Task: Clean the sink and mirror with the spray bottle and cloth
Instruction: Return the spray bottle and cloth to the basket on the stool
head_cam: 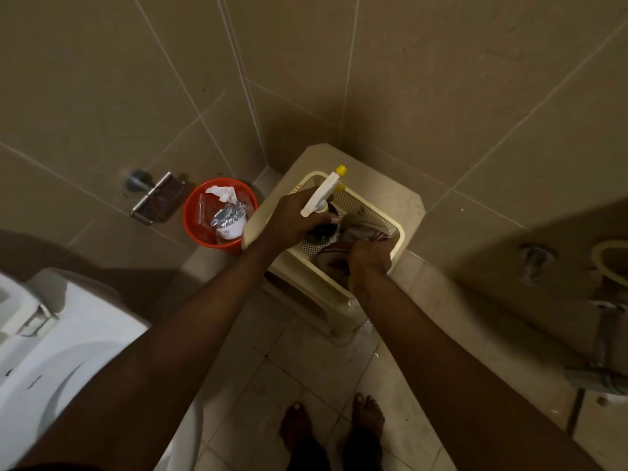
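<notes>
A cream perforated basket (pixel 398 229) sits on a cream plastic stool (pixel 390 198) in the corner of the bathroom. My left hand (pixel 295 219) grips a dark spray bottle (pixel 324 195) with a white trigger head and yellow nozzle, standing inside the basket. My right hand (pixel 368 261) reaches into the basket's near side and grips a crumpled brownish cloth (pixel 360 227). The bottle's lower body is mostly hidden by my left hand. The underside of the sink (pixel 611 260) shows at the right edge. No mirror is in view.
An orange bin (pixel 197 229) holding wrappers and a cup stands left of the stool. A toilet paper holder (pixel 153 195) is on the left wall. The white toilet (pixel 51 351) fills the lower left. Sink pipes (pixel 605 351) run down at the right. My bare feet (pixel 331 423) stand on wet tiles.
</notes>
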`<state>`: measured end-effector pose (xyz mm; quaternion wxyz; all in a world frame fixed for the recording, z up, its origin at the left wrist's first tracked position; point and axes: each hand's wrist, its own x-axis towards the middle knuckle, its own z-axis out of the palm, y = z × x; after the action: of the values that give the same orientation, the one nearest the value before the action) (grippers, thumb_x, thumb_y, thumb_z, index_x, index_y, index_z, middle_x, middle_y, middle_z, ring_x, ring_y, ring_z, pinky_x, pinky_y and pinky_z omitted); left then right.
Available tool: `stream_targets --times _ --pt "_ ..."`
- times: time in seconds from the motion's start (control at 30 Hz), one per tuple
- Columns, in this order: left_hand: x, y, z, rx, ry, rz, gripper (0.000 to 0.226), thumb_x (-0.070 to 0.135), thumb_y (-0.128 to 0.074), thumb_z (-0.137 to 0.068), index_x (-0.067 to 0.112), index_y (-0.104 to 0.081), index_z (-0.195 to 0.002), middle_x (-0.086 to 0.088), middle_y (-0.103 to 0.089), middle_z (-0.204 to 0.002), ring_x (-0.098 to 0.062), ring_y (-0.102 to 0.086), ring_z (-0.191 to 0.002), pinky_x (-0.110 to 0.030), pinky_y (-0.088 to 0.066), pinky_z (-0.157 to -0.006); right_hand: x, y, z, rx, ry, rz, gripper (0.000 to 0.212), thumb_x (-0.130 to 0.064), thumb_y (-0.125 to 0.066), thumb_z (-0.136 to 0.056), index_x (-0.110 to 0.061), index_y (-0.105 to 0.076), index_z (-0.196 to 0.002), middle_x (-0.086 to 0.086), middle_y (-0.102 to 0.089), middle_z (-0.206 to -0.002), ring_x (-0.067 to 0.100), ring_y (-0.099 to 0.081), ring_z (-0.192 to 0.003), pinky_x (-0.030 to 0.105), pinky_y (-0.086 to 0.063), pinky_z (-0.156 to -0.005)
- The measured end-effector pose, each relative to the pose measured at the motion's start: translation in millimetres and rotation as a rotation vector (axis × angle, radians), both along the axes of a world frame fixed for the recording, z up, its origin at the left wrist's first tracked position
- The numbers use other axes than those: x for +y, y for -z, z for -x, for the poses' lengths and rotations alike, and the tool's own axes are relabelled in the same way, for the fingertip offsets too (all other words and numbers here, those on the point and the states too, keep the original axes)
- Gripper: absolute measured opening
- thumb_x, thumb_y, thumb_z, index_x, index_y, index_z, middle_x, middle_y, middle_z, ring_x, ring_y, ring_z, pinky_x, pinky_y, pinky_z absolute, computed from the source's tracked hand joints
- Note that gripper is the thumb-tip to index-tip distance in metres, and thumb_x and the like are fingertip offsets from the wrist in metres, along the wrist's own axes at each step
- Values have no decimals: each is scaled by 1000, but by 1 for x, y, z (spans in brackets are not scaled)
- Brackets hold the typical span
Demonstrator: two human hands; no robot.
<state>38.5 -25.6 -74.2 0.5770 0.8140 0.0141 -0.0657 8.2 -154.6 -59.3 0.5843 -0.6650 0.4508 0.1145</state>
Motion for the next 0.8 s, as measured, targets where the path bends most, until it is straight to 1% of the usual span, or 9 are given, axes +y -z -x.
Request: stream_targets --times 0.1,0.2,0.33,0.4,0.5,0.53,0.6,0.7,0.8 --pt "0 0 -1 12 8 -13 49 42 -79 -62 5 -66 -91 -7 -57 -78 -17 -54 -77 -40 -46 -69 1 2 0 11 20 -40 36 -24 -46 -92 -18 -40 -127 14 -60 -117 33 -62 -101 49 -55 -84" --pt "2 -3 0 -5 42 -50 51 40 -79 -66 23 -64 -112 -3 -66 -95 -17 -61 -92 -37 -48 -82 -2 -4 3 -62 -20 37 49 -15 -53 -92 -16 -33 -137 14 -57 -124 32 -59 -108 47 -52 -91" --pt "9 -3 5 -22 34 -112 71 28 -80 -71 15 -53 -136 -2 -63 -129 -13 -57 -118 -20 -43 -96 -6 -13 8 -137 -93 127 50 -12 -53 -92 -13 -33 -137 13 -56 -127 32 -55 -114 39 -47 -95" --pt "11 -4 8 -13 8 -130 75 26 -81 -72 12 -49 -139 -4 -60 -134 -14 -56 -122 -23 -43 -101 -8 -16 10 -225 -177 219 54 -9 -51 -93 -12 -29 -142 15 -46 -138 32 -46 -125 36 -42 -100" --pt "11 -4 15 -16 -8 -163 75 25 -80 -71 13 -50 -138 -1 -60 -134 -15 -55 -123 -26 -44 -101 -12 -16 18 -424 -540 516 65 -7 -50 -94 -10 -18 -150 20 -13 -157 35 -14 -144 44 -26 -114" --pt "10 -6 17 -28 -2 -182 71 24 -79 -72 14 -52 -136 4 -60 -129 -14 -56 -121 -21 -43 -98 -14 -13 21 -473 -708 650 62 -10 -51 -93 -8 -24 -148 21 -12 -157 36 -12 -144 46 -22 -115" --pt "7 -7 20 -56 -10 -196 63 18 -79 -74 15 -56 -132 9 -60 -119 -10 -56 -114 -5 -39 -90 -21 -4 24 -506 -1027 913 54 -22 -46 -92 0 -37 -140 24 -26 -152 38 -21 -142 50 -15 -116" --pt "5 -7 22 -102 -60 -231 49 10 -76 -78 11 -63 -125 7 -61 -110 -8 -56 -105 4 -34 -80 -36 5 24 -264 -1312 1105 55 -30 -33 -97 0 -32 -143 22 -26 -153 33 -17 -144 47 2 -117" --pt "5 -7 26 -117 -81 -235 44 7 -73 -80 10 -65 -123 0 -66 -112 -9 -56 -104 3 -35 -81 -50 9 30 -156 -1383 1127 57 -29 -30 -100 2 -21 -147 21 -19 -156 31 -11 -146 43 6 -117"
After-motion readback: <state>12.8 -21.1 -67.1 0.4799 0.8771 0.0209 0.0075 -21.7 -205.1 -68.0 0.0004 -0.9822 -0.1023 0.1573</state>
